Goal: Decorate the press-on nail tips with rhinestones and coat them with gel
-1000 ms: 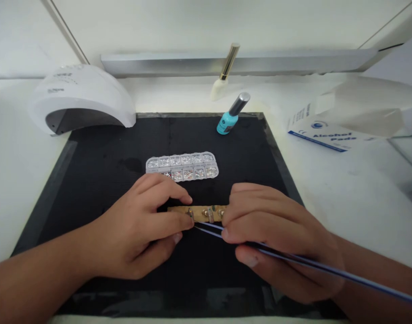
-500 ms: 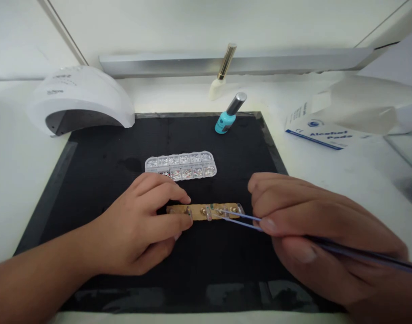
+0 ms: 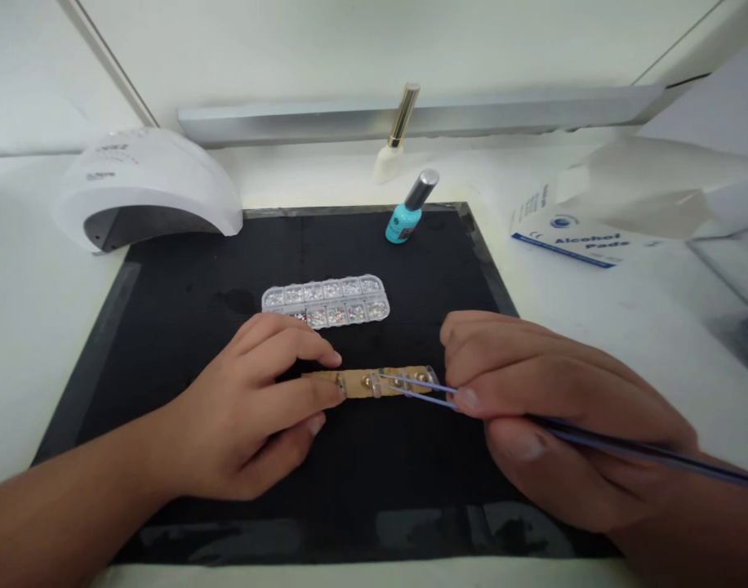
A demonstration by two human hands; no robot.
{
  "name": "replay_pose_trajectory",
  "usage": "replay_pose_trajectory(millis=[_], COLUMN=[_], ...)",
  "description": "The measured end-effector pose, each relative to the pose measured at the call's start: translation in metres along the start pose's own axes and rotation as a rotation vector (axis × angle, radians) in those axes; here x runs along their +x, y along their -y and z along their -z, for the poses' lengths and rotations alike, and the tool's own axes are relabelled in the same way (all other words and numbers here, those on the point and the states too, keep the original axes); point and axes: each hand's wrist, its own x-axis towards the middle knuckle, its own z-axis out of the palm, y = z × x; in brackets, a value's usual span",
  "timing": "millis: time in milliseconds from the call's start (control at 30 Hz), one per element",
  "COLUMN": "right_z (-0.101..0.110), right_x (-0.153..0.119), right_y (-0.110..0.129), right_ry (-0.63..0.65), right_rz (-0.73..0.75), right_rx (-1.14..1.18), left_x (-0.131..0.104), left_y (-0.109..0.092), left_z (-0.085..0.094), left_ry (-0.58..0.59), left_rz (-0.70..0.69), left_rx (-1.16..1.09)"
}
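Observation:
On the black mat lies a narrow tan strip (image 3: 357, 384) carrying gold round studs and several small clear pieces that look like nail tips. My left hand (image 3: 255, 404) steadies the strip's left end, the forefinger pressed on it and the other fingertips close around; that end is partly hidden. My right hand (image 3: 551, 408) grips blue-purple tweezers (image 3: 432, 394) between thumb and fingers. Their two tips are slightly apart, over the strip near a clear piece and a small green spot. Whether the tips hold anything is too small to tell. Beyond my left hand sits a clear compartment case (image 3: 354, 300) of tiny rhinestones.
A turquoise polish bottle (image 3: 403, 222) stands at the back of the black mat (image 3: 184, 306); a whitish bottle (image 3: 386, 163) with a gold cap is behind it. A white nail lamp (image 3: 157, 167) occupies the back left. An alcohol pads box (image 3: 563, 237) is at right.
The view has shifted slightly. The tweezers' tips stay over the middle of the strip, and my left fingers remain on its left end.

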Motion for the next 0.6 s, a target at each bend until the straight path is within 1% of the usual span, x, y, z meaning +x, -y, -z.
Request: replay_pose_trajectory(millis=[133,267,333,400,433,500,600], right_z=[-0.001,0.000,-0.001,-0.003,-0.005,-0.009,-0.013], right_x=[0.000,0.003,0.004,0.002,0.001,-0.002,-0.003], right_y=[0.000,0.001,0.000,-0.004,-0.007,-0.014,-0.027], right_ry=[-0.028,-0.019,-0.012,-0.037,-0.064,-0.174,-0.337], right_rz=[-0.007,0.018,0.011,0.009,0.003,-0.028,-0.164], right_rx=[-0.006,-0.001,0.009,0.050,0.083,0.171,0.280], left_x=[0.001,0.001,0.001,0.000,-0.001,-0.003,-0.005], left_y=[-0.001,-0.002,-0.002,0.000,0.002,0.007,0.017], left_z=[0.000,0.001,0.001,0.001,0.001,0.000,0.001], left_ry=[0.006,0.013,0.007,-0.010,-0.032,-0.103,-0.242], left_rz=[0.021,0.040,0.046,0.062,0.075,0.121,0.232], left_rx=[-0.022,-0.029,-0.039,-0.067,-0.089,-0.133,-0.166])
